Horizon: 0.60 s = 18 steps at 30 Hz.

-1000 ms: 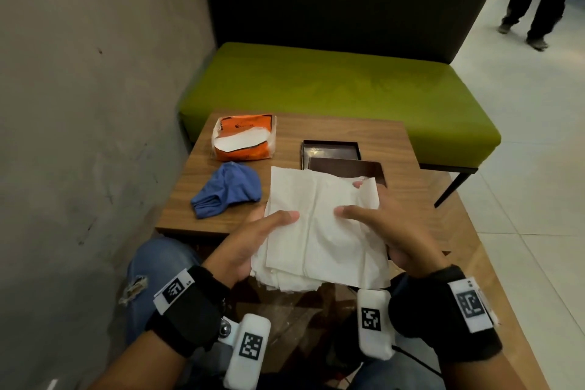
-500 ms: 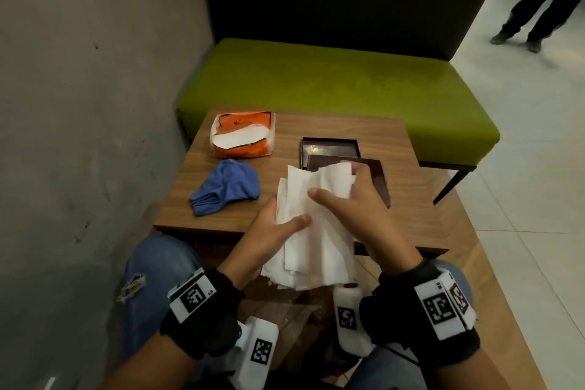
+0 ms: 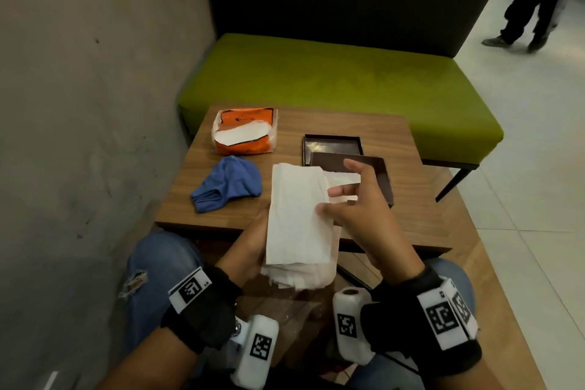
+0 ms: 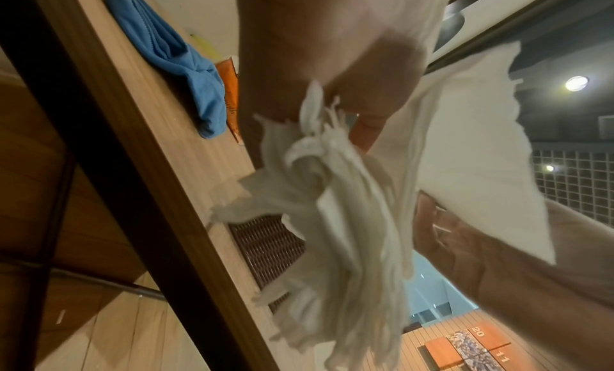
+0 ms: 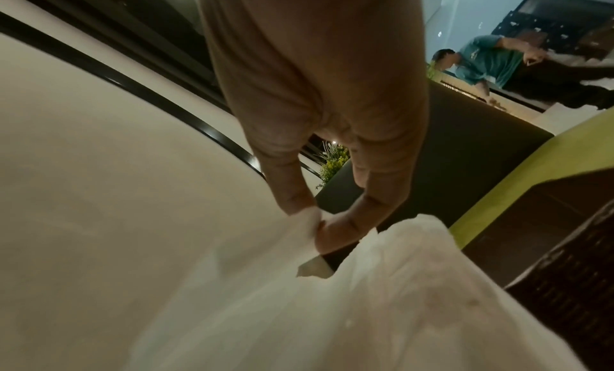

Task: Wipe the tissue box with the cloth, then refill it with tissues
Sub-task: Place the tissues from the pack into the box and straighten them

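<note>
The left hand (image 3: 250,247) grips a folded stack of tissues (image 3: 297,218) from beneath; the right hand (image 3: 357,209) pinches its right edge. Beyond, on the counter (image 3: 411,218), sit the open tissue box (image 3: 376,168) and the blue cloth (image 3: 228,184).

Soft, matt white paper in the stack of tissues (image 3: 297,225), faintly crinkled, with thin loose ragged layers at the lower edge. Blue cloth (image 3: 228,182) of fine knit weave, crumpled, matt. Glossy orange plastic wrap on the tissue pack (image 3: 243,131), white paper showing through the opening. Dark brown tissue box (image 3: 370,165), smooth inside with a slight sheen, woven-textured on its outer wall; its lid (image 3: 332,144) glossy, catching light. Wood-grain table (image 3: 380,133), satin finish. Green bench (image 3: 332,73) in matt upholstery fabric. Rough, pitted grey concrete wall (image 3: 95,104). Shiny pale floor tiles (image 3: 531,136). Faded, torn denim on the knee (image 3: 158,275).
</note>
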Available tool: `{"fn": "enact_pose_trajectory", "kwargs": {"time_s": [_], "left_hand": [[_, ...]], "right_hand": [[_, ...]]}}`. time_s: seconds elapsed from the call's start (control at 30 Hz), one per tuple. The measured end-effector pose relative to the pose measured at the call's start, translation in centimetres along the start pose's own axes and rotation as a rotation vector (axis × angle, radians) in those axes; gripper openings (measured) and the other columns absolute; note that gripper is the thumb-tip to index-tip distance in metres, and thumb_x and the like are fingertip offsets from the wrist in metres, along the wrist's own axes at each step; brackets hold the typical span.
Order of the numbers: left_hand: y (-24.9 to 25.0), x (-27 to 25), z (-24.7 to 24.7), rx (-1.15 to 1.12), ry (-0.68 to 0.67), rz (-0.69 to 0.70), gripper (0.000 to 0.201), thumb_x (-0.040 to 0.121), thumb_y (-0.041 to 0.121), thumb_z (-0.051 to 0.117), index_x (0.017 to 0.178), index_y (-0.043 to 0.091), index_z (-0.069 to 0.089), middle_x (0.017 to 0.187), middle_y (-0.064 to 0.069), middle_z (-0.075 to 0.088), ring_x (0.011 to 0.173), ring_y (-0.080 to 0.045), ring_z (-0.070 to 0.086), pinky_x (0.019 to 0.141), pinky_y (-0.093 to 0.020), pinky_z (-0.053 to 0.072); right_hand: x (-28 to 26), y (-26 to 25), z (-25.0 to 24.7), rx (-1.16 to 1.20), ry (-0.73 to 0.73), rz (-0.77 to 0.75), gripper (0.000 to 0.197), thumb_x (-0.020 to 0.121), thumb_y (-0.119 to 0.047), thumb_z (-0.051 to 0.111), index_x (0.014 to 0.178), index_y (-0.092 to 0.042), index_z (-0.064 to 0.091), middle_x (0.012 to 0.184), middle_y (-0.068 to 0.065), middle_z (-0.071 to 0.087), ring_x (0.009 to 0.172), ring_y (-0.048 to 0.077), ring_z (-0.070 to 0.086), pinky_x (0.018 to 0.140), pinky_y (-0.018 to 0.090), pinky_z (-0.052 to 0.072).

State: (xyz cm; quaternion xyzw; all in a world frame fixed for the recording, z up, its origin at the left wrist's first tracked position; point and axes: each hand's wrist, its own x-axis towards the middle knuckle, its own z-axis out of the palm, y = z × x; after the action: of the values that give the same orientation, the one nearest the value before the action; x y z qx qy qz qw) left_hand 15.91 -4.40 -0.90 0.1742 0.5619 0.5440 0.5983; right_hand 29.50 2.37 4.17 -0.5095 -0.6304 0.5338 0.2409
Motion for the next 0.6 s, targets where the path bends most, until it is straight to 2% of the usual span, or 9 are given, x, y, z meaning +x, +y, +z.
{"fn": "enact_pose_trajectory", "kwargs": {"time_s": [0.1, 0.17, 0.27, 0.33, 0.4, 0.47, 0.5, 0.57, 0.6], "left_hand": [[0.1, -0.1, 0.2, 0.045, -0.012, 0.054, 0.028, 0.101, 0.019, 0.029, 0.098, 0.021, 0.057, 0.059, 0.013, 0.069, 0.054, 0.002, 0.065, 0.051, -0.013, 0.052], [0.5, -0.5, 0.2, 0.044, -0.040, 0.053, 0.032, 0.101, 0.019, 0.028, 0.084, 0.020, 0.054, 0.053, 0.012, 0.068, 0.049, 0.002, 0.064, 0.047, -0.012, 0.050], [0.7, -0.8, 0.4, 0.002, 0.011, 0.038, 0.033, 0.101, 0.027, 0.026, 0.090, 0.016, 0.055, 0.066, 0.008, 0.069, 0.056, -0.007, 0.064, 0.050, -0.018, 0.051], [0.9, -1.2, 0.6, 0.004, 0.085, 0.010, 0.041, 0.098, 0.045, 0.030, 0.113, 0.016, 0.054, 0.091, 0.002, 0.060, 0.068, -0.010, 0.057, 0.058, -0.025, 0.048], [1.0, -1.1, 0.6, 0.011, 0.087, 0.012, 0.057, 0.092, 0.057, 0.032, 0.128, 0.016, 0.049, 0.107, -0.004, 0.055, 0.079, -0.011, 0.057, 0.063, -0.027, 0.045], [1.1, -1.0, 0.6, -0.006, 0.070, 0.008, 0.059, 0.090, 0.061, 0.031, 0.124, 0.018, 0.051, 0.107, -0.002, 0.057, 0.091, -0.014, 0.062, 0.065, -0.028, 0.046], [1.1, -0.7, 0.5, -0.041, 0.049, 0.002, 0.054, 0.091, 0.060, 0.028, 0.116, 0.020, 0.055, 0.101, 0.001, 0.061, 0.089, -0.013, 0.065, 0.066, -0.028, 0.046], [1.3, -0.4, 0.5, -0.140, 0.001, -0.016, 0.054, 0.090, 0.063, 0.024, 0.108, 0.026, 0.058, 0.094, 0.003, 0.072, 0.080, -0.014, 0.071, 0.070, -0.033, 0.049], [1.4, -0.1, 0.4, -0.174, -0.012, -0.026, 0.058, 0.086, 0.068, 0.025, 0.109, 0.028, 0.060, 0.096, 0.001, 0.074, 0.083, -0.016, 0.072, 0.073, -0.035, 0.049]], "right_hand": [[-0.4, 0.6, 0.0, -0.047, 0.049, -0.047, 0.080, 0.082, -0.001, 0.072, 0.143, -0.028, 0.029, 0.102, -0.001, 0.055, 0.080, 0.012, 0.060, 0.075, 0.029, 0.054], [-0.4, 1.0, 0.2, -0.071, 0.059, -0.061, 0.079, 0.082, -0.001, 0.072, 0.143, -0.027, 0.029, 0.102, 0.000, 0.055, 0.076, 0.010, 0.059, 0.074, 0.027, 0.053], [-0.1, 1.6, 0.6, -0.113, 0.057, -0.060, 0.078, 0.082, -0.006, 0.074, 0.143, -0.024, 0.029, 0.102, -0.001, 0.053, 0.075, 0.007, 0.055, 0.075, 0.025, 0.053], [0.0, 1.9, 0.7, -0.146, 0.090, -0.078, 0.076, 0.083, -0.014, 0.076, 0.143, -0.023, 0.031, 0.106, 0.000, 0.053, 0.079, 0.007, 0.054, 0.078, 0.025, 0.053], [0.2, 2.5, 0.7, -0.138, 0.166, -0.089, 0.072, 0.084, -0.028, 0.075, 0.142, -0.023, 0.033, 0.114, 0.001, 0.050, 0.095, 0.013, 0.054, 0.086, 0.028, 0.052], [0.6, 3.3, 0.6, -0.061, 0.184, -0.002, 0.073, 0.084, -0.041, 0.073, 0.143, -0.024, 0.033, 0.125, 0.002, 0.046, 0.114, 0.020, 0.050, 0.098, 0.038, 0.049], [0.7, 3.6, 0.6, 0.010, 0.143, 0.080, 0.075, 0.084, -0.046, 0.071, 0.144, -0.023, 0.032, 0.130, 0.002, 0.045, 0.118, 0.020, 0.050, 0.100, 0.038, 0.048], [0.7, 4.0, 0.5, 0.220, 0.010, 0.221, 0.069, 0.087, -0.049, 0.066, 0.142, -0.020, 0.037, 0.132, 0.001, 0.054, 0.115, 0.016, 0.056, 0.096, 0.035, 0.050], [0.7, 4.1, 0.4, 0.340, -0.059, 0.256, 0.061, 0.089, -0.048, 0.063, 0.139, -0.019, 0.045, 0.129, 0.000, 0.061, 0.113, 0.016, 0.061, 0.095, 0.035, 0.051]]}}
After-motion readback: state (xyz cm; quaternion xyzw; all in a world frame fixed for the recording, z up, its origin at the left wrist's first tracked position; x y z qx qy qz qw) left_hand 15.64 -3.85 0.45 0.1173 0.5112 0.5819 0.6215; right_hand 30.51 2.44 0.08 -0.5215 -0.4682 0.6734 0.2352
